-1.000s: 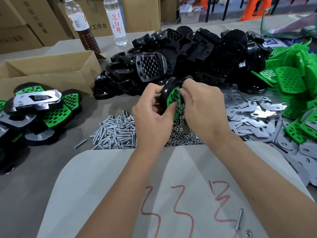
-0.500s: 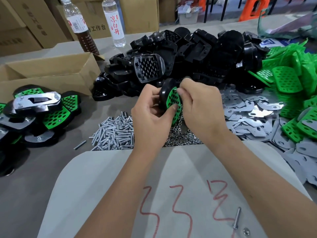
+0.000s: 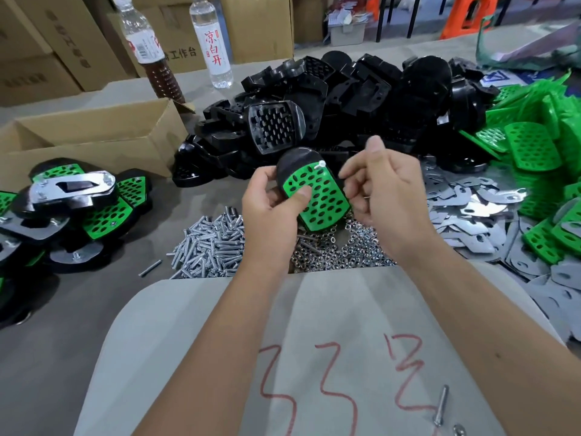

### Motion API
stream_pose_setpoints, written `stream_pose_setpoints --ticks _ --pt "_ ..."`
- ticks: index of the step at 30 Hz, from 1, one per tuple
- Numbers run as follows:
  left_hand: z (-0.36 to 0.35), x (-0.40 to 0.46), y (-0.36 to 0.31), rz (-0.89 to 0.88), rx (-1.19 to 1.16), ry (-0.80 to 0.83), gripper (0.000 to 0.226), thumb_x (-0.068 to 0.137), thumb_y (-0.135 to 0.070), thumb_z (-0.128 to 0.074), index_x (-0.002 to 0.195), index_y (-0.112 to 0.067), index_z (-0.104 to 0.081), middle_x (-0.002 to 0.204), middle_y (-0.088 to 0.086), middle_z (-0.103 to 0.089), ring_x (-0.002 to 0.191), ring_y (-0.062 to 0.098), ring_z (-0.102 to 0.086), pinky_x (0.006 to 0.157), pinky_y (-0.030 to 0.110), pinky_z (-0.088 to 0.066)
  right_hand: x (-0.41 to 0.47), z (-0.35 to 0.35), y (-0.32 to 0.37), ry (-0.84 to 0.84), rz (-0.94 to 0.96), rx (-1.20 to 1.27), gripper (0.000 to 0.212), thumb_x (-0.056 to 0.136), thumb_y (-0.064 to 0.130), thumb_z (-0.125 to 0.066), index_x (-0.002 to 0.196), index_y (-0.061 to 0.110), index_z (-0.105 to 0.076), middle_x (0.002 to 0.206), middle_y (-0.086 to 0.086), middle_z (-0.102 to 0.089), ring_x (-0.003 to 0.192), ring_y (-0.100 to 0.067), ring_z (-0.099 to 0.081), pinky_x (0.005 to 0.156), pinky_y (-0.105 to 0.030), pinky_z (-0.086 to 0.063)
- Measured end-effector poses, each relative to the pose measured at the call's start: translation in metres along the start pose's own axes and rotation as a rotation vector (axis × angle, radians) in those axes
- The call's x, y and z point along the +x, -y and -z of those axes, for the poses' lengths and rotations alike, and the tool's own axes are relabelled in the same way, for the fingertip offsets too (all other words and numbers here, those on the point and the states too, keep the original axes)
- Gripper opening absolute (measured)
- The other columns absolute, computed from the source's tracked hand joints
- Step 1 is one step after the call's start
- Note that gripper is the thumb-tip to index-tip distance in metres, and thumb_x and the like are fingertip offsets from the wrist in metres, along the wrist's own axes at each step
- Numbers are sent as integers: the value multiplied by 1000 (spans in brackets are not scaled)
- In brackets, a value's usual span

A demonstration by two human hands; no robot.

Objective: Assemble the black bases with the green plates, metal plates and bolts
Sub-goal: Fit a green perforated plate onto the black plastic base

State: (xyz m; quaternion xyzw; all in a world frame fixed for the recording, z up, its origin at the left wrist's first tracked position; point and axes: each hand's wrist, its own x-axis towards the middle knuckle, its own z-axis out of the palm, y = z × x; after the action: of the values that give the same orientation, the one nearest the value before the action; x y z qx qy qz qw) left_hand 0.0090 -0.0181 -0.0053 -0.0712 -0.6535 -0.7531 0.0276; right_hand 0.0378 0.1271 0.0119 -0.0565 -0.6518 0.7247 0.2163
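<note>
My left hand [image 3: 270, 212] grips a black base [image 3: 290, 162] with a perforated green plate [image 3: 323, 202] seated in it, my thumb pressing on the plate. A bolt head [image 3: 321, 165] shows at the plate's top edge. My right hand [image 3: 386, 193] hovers just right of the base, fingers loosely curled, thumb raised, holding nothing that I can see. Behind lies a heap of black bases [image 3: 361, 96]; green plates [image 3: 534, 149] and metal plates [image 3: 465, 212] are piled at the right. Bolts [image 3: 210, 247] and nuts [image 3: 342, 250] lie under my hands.
Assembled units [image 3: 72, 206] are stacked at the left beside an open cardboard box [image 3: 94, 136]. Two bottles [image 3: 213, 42] stand at the back. A grey sheet [image 3: 314, 335] with red writing covers the near table and carries a loose bolt [image 3: 440, 404].
The base has turned from edge-on so the green plate faces me. My right hand has let go of it and drawn off to the right.
</note>
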Motion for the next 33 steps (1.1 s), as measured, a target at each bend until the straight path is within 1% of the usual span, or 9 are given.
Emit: stream_pose_setpoints --ticks 3,9,13,17,19,23,25,28,33 --pt "1 1 -2 71 -78 -15 28 92 8 -66 108 -15 -68 108 16 -75 107 37 -72 93 62 -58 -2 3 -3 -65 53 -40 49 114 31 -37 83 6 -65 61 -7 -55 44 -12 -41 41 -19 -29" --pt "1 -2 -6 36 -80 46 29 82 -5 -68 107 -20 -70 100 7 -77 97 24 -73 93 57 -60 -7 1 -6 19 419 -348 26 110 20 -46 97 8 -65 72 -2 -61 58 -14 -51 56 -35 -41" --pt "1 -3 -5 -15 -42 77 25 85 -7 -68 105 -21 -68 88 -2 -75 85 14 -71 76 40 -62 -6 -3 -8 18 568 -543 13 102 18 -65 94 8 -68 76 5 -63 70 -13 -60 64 -32 -48" --pt "2 -4 -6 8 -72 87 24 83 -37 -78 100 -24 -68 98 1 -74 94 22 -68 91 59 -57 -7 -4 -8 66 492 -449 10 95 16 -74 88 12 -70 76 6 -68 69 -12 -63 63 -24 -48" --pt "3 -4 -8 21 -91 91 35 79 -47 -80 103 -24 -69 101 2 -74 97 22 -68 92 56 -57 -8 -6 -9 54 396 -350 17 90 24 -80 89 15 -66 77 7 -65 68 -9 -59 64 -25 -49" --pt "3 -4 -12 15 -211 128 23 89 -36 -74 104 -21 -64 103 9 -69 96 27 -63 88 52 -52 -9 -7 -9 147 176 -239 33 85 38 -81 107 19 -65 95 6 -67 88 -9 -62 79 -19 -50" --pt "3 -2 -11 21 -258 124 13 95 -28 -65 103 -19 -60 107 15 -64 99 29 -58 89 54 -48 -11 -9 -10 217 166 -228 25 90 33 -77 110 20 -68 103 4 -73 97 -13 -69 84 -22 -54" --pt "4 -2 -10 2 -253 103 5 96 -19 -60 98 -21 -56 106 14 -60 99 30 -54 87 53 -46 -14 -15 -10 194 218 -234 20 93 28 -74 110 21 -70 103 5 -74 98 -12 -70 86 -28 -57" --pt "3 -2 -8 -35 -225 107 13 98 -17 -59 89 -22 -51 97 13 -55 92 28 -50 82 51 -44 -18 -22 -14 197 161 -156 23 97 26 -67 117 15 -66 107 -6 -72 101 -23 -67 88 -33 -56"
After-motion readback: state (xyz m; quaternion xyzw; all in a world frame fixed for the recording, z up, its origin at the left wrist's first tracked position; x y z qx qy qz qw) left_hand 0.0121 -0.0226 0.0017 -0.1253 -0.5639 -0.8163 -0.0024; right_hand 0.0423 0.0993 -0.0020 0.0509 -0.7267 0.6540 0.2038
